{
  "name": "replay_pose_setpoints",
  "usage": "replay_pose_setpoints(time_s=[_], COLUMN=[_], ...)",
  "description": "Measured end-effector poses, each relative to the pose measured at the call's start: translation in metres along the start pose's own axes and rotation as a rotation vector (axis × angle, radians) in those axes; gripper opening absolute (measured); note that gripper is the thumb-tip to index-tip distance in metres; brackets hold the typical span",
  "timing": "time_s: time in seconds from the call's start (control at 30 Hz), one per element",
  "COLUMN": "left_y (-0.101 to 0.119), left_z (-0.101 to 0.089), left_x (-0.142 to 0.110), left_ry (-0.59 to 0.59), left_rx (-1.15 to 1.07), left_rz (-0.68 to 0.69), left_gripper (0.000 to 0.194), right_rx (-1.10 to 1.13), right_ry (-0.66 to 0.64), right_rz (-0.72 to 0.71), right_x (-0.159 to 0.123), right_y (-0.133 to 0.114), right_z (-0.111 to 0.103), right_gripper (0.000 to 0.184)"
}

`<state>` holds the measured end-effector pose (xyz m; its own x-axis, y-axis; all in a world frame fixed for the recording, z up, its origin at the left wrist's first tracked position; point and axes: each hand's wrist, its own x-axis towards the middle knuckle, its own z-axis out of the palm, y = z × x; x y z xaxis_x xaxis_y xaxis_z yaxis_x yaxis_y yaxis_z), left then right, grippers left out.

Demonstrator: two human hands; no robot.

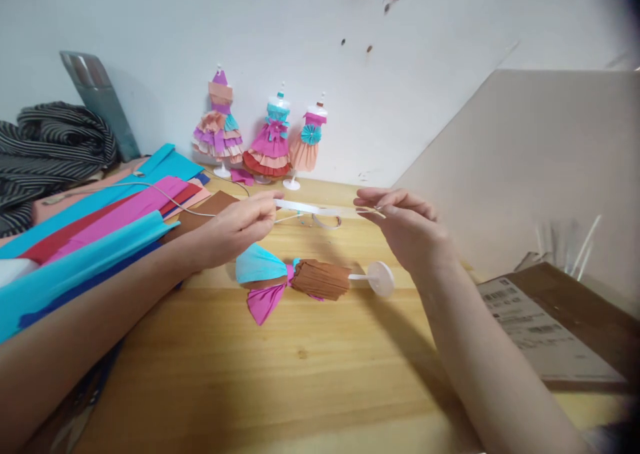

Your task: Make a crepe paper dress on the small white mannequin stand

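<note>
A narrow strip of tape, white at one end and see-through at the other, is stretched level between my hands above the table. My left hand is closed on its white end. At the other end, my right hand pinches the tape between thumb and fingers. Below them a small doll dress form lies on its side, dressed in pleated brown crepe paper with light blue and magenta pieces. Its round white base points right. Behind the tape lies a thin curled piece, too unclear to name.
Three dress forms in paper dresses, such as the middle one, stand by the wall. Coloured crepe paper sheets and a striped cloth are piled at left. A labelled cardboard box sits at right. A thin cord crosses the sheets.
</note>
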<state>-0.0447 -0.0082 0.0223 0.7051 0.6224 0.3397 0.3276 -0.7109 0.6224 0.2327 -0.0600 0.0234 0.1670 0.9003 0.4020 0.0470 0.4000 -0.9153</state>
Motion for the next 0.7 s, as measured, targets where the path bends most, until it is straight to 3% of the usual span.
replay_pose_setpoints(time_s=[0.17,0.33,0.47,0.7], left_y=[0.001,-0.003,0.003,0.016], left_z=[0.013,0.023,0.020,0.024], left_x=[0.000,0.000,0.000,-0.004], left_ry=[0.070,-0.006,-0.017,-0.036], left_rx=[0.307,0.520,0.445,0.212], left_rz=[0.162,0.224,0.228,0.053], left_gripper=[0.018,0.020,0.020,0.019], right_rx=[-0.059,-0.175,-0.303,-0.558], right_ry=[-0.144,-0.290,-0.306,-0.330], right_rz=[-0.093,-0.278,-0.396,-0.613], right_x=[-0.012,-0.028,-0.035,-0.045], right_y=[-0.005,-0.017,-0.025,-0.030], right_z=[0.013,0.023,0.026,0.040], right_gripper=[0.005,0.005,0.006,0.003])
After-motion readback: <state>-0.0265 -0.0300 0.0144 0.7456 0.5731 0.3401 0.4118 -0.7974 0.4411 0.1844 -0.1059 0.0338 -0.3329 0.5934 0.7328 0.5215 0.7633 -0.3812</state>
